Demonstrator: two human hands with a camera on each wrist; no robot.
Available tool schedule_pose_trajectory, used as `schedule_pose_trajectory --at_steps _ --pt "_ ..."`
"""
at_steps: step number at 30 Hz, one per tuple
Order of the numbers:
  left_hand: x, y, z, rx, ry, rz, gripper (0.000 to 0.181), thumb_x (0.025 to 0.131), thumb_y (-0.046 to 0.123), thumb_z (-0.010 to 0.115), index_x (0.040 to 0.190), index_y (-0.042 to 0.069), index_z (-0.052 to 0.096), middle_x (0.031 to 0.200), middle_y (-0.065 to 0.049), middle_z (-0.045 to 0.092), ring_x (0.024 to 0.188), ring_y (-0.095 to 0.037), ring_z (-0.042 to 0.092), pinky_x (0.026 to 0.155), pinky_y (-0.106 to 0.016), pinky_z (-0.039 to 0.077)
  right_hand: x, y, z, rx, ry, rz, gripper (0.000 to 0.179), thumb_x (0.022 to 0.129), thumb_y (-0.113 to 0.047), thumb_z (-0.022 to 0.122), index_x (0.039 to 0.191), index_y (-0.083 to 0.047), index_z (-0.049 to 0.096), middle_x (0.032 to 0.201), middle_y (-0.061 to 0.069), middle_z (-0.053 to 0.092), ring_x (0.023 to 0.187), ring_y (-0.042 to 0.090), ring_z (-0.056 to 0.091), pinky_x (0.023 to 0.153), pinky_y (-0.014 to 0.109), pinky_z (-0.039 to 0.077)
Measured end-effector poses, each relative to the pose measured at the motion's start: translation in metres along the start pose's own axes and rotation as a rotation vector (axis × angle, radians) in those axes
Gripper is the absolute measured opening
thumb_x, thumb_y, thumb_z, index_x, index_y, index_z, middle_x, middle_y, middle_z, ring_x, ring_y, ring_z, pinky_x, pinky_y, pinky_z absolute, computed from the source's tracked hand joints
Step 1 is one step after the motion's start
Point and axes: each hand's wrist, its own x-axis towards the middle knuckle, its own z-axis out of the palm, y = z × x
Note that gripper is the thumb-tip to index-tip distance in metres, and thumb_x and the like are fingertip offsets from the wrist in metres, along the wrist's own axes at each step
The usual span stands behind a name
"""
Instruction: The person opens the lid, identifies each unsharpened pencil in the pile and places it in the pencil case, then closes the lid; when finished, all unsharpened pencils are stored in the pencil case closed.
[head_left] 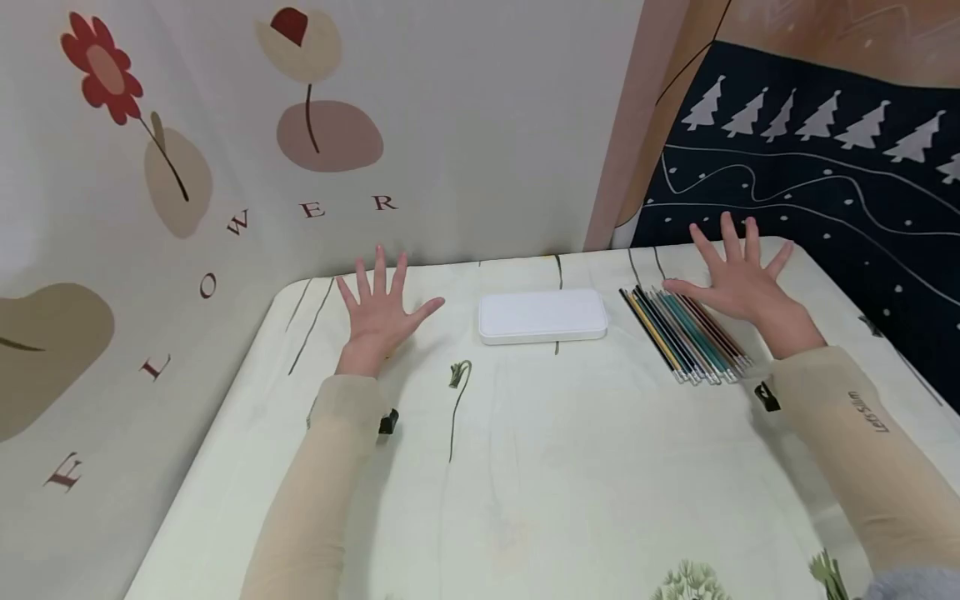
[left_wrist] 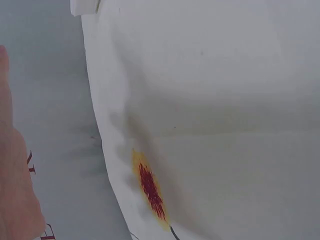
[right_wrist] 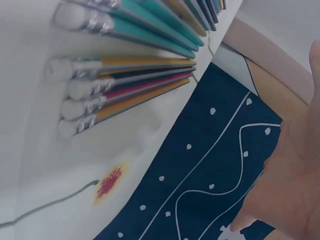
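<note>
My left hand (head_left: 375, 318) is held with its fingers spread above the left part of the table, holding nothing. To its right lies a white, flat, rounded box (head_left: 543, 315), closed, a short way off the thumb. A row of pencils (head_left: 686, 337) lies side by side on the cloth, right of the box. Over their far right end my right hand (head_left: 742, 283) is spread wide, also holding nothing. Close up in the right wrist view, the pencils (right_wrist: 145, 67) show white erasers and metal bands; teal, orange and pink barrels are visible. The left wrist view catches only part of the left hand (left_wrist: 17, 185).
A pale tablecloth (head_left: 525, 467) with printed flowers and stems covers the table. Behind it hangs a light curtain (head_left: 480, 125) with flower prints and letters. At the right, a dark blue cloth (head_left: 795, 175) with white trees hangs beyond the table's edge.
</note>
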Motion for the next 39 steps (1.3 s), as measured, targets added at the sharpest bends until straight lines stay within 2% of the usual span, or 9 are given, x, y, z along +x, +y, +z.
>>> schedule_pose_trajectory --at_steps 5,11,17,23,29,39 --pt "0.0 0.003 -0.001 0.0 0.005 0.009 0.099 0.086 0.085 0.033 0.159 0.035 -0.011 0.168 -0.007 -0.018 0.154 -0.045 -0.012 0.118 -0.073 -0.011 0.002 -0.009 -0.001 0.003 0.008 -0.018 0.108 0.086 -0.082 0.041 0.161 -0.019 -0.004 0.162 0.022 -0.026 0.147 0.049 -0.029 0.1 0.084 -0.023" --pt "0.001 0.008 0.001 -0.019 -0.011 0.017 0.099 0.087 0.085 0.032 0.16 0.033 -0.009 0.167 -0.004 -0.023 0.153 -0.045 -0.014 0.118 -0.071 -0.013 0.007 -0.02 -0.001 0.001 0.018 -0.046 0.108 0.085 -0.082 0.043 0.162 -0.021 -0.001 0.164 0.021 -0.02 0.15 0.047 -0.025 0.102 0.084 -0.021" --pt "0.004 0.014 0.005 -0.045 -0.028 0.031 0.099 0.087 0.084 0.034 0.16 0.033 -0.01 0.167 -0.004 -0.021 0.154 -0.042 -0.016 0.12 -0.069 -0.011 0.013 -0.032 0.003 0.001 0.013 -0.065 0.11 0.084 -0.083 0.045 0.162 -0.02 0.001 0.166 0.021 -0.014 0.152 0.047 -0.018 0.105 0.083 -0.019" --pt "0.006 0.024 0.009 -0.048 -0.06 0.042 0.099 0.087 0.083 0.036 0.16 0.032 -0.009 0.168 -0.004 -0.021 0.155 -0.039 -0.015 0.121 -0.067 -0.01 0.017 -0.046 0.01 0.009 0.008 -0.089 0.105 0.087 -0.074 0.053 0.162 -0.019 0.004 0.167 0.022 -0.008 0.152 0.047 -0.015 0.106 0.082 -0.019" --pt "0.004 0.034 0.011 -0.056 -0.095 0.063 0.099 0.088 0.082 0.036 0.16 0.03 -0.009 0.168 -0.005 -0.019 0.155 -0.037 -0.016 0.123 -0.065 -0.011 0.018 -0.059 0.016 0.041 -0.003 -0.115 0.102 0.088 -0.066 0.058 0.162 -0.018 0.008 0.167 0.023 -0.004 0.153 0.047 -0.011 0.107 0.081 -0.018" --pt "0.002 0.045 0.013 -0.077 -0.11 0.091 0.098 0.089 0.08 0.038 0.161 0.031 -0.007 0.169 -0.003 -0.016 0.156 -0.035 -0.014 0.123 -0.064 -0.009 0.022 -0.074 0.023 0.06 -0.049 -0.155 0.102 0.089 -0.067 0.058 0.162 -0.018 0.007 0.167 0.022 -0.002 0.154 0.044 -0.012 0.108 0.08 -0.019"
